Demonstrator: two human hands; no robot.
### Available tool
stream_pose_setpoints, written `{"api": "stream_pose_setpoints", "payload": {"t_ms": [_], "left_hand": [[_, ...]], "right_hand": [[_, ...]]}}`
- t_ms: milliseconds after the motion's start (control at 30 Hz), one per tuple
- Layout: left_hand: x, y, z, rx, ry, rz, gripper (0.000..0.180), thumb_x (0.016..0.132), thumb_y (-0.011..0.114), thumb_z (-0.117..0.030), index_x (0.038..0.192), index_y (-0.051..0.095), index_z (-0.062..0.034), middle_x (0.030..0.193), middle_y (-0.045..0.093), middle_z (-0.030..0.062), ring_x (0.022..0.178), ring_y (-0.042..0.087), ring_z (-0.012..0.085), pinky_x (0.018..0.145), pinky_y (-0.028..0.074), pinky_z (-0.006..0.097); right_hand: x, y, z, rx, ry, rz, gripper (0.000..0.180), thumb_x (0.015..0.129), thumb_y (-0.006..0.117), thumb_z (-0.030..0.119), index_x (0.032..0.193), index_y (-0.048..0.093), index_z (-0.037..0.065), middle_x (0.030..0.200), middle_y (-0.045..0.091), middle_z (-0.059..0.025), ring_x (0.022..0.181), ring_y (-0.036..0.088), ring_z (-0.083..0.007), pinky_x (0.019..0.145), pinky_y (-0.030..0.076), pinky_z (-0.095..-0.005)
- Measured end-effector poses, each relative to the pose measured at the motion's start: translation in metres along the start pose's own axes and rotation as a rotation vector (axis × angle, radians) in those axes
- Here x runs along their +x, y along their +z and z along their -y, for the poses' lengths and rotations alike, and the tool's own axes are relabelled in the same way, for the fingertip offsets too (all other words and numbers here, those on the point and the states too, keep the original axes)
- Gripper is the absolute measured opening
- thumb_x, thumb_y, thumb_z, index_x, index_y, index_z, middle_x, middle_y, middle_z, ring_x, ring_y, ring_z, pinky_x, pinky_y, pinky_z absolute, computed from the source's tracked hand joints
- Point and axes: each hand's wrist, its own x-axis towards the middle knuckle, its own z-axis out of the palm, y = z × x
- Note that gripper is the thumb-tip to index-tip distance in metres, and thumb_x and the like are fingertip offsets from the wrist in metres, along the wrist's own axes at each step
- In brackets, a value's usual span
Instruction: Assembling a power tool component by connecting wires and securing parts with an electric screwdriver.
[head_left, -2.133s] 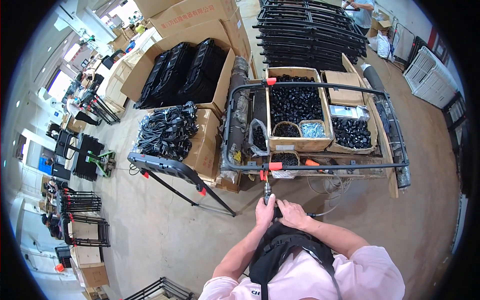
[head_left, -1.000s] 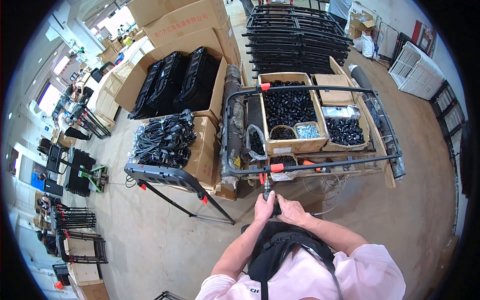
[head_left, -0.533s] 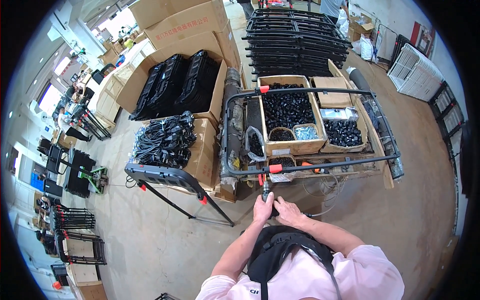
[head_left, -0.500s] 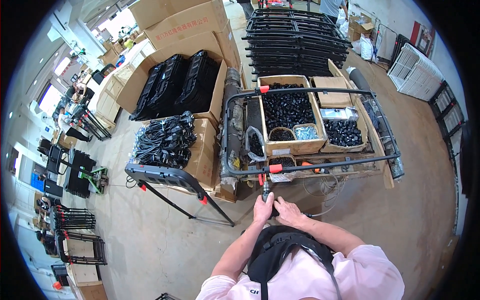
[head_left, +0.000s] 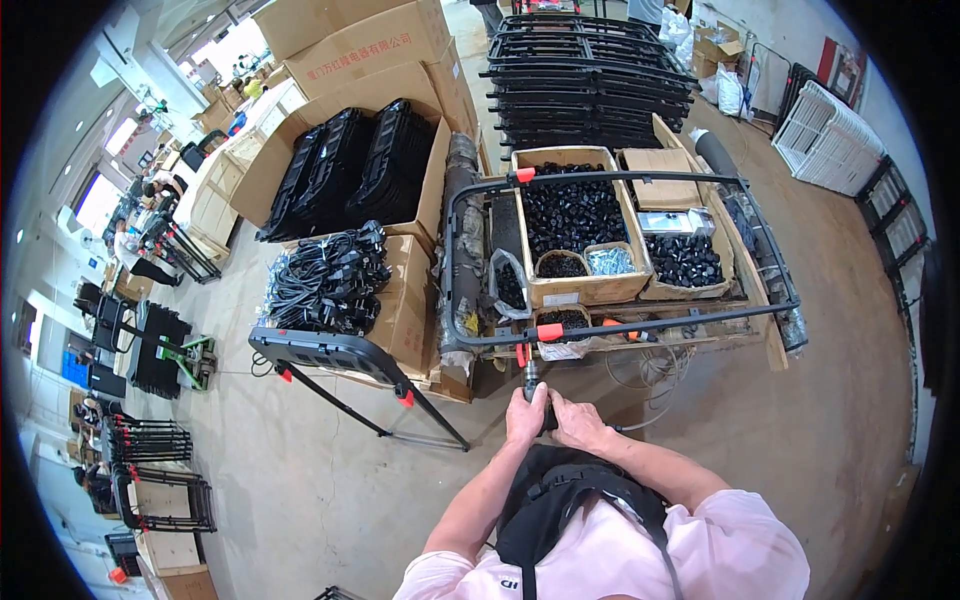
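Both my hands are closed around a power screwdriver [head_left: 531, 372] with a metal nose, held in front of my waist. My left hand [head_left: 524, 414] wraps its body, and my right hand [head_left: 580, 424] grips it from the right side. Its tip points away from me, up to a red part under the near bar of a black tubular frame [head_left: 700, 319]. Whether the tip touches a screw is too small to tell. A red clip [head_left: 550, 332] sits on that bar just above. A thin hose [head_left: 640, 424] trails right from my right hand.
Under the frame stand a carton of black knobs [head_left: 575, 215], a smaller box of black parts [head_left: 685, 262] and a bag of small black pieces [head_left: 563, 320]. At left are a black console on legs [head_left: 325, 346] and bundled cables [head_left: 330, 282]. Stacked black frames [head_left: 590, 90] stand behind.
The view has shifted very slightly. Both hands stay closed on the screwdriver in nearly the same place, its tip still at the near bar.
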Motion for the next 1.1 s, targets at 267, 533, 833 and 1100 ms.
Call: {"api": "stream_pose_setpoints", "payload": {"t_ms": [267, 533, 833, 1100], "left_hand": [[0.008, 0.002, -0.003, 0.038, 0.005, 0.002, 0.056, 0.098, 0.07, -0.054, 0.106, 0.066, 0.0017, 0.098, 0.074, 0.0218, 0.094, 0.071, 0.0352, 0.085, 0.054, 0.047], [0.016, 0.003, -0.005, 0.018, -0.02, 0.014, 0.058, 0.098, 0.069, -0.055, 0.108, 0.065, 0.0023, 0.1, 0.074, 0.0237, 0.097, 0.072, 0.0374, 0.088, 0.054, 0.049], [0.019, 0.004, -0.009, 0.075, -0.008, -0.002, 0.062, 0.099, 0.066, -0.058, 0.111, 0.066, 0.0025, 0.105, 0.074, 0.0266, 0.102, 0.072, 0.0422, 0.09, 0.054, 0.05], [0.021, 0.004, -0.012, 0.051, 0.002, -0.016, 0.06, 0.099, 0.068, -0.056, 0.11, 0.066, 0.0031, 0.105, 0.074, 0.0257, 0.102, 0.072, 0.04, 0.09, 0.053, 0.048]], "right_hand": [[0.006, -0.009, 0.0, -0.016, 0.004, 0.022, 0.087, 0.078, 0.08, 0.023, 0.15, 0.04, -0.006, 0.111, 0.073, -0.0319, 0.103, 0.073, -0.0463, 0.09, 0.059, -0.0535], [0.012, -0.012, -0.003, -0.033, 0.009, 0.04, 0.098, 0.074, 0.086, 0.028, 0.153, 0.036, -0.004, 0.114, 0.073, -0.0311, 0.103, 0.072, -0.0469, 0.091, 0.059, -0.0522], [0.014, -0.018, -0.001, -0.005, 0.004, 0.026, 0.097, 0.074, 0.081, 0.02, 0.154, 0.034, -0.005, 0.114, 0.072, -0.0325, 0.102, 0.072, -0.0481, 0.089, 0.059, -0.0532], [0.018, -0.008, -0.008, -0.013, -0.13, -0.021, 0.066, 0.076, 0.083, 0.019, 0.131, 0.054, -0.001, 0.119, 0.062, -0.0237, 0.107, 0.068, -0.0461, 0.09, 0.057, -0.0545]]}}
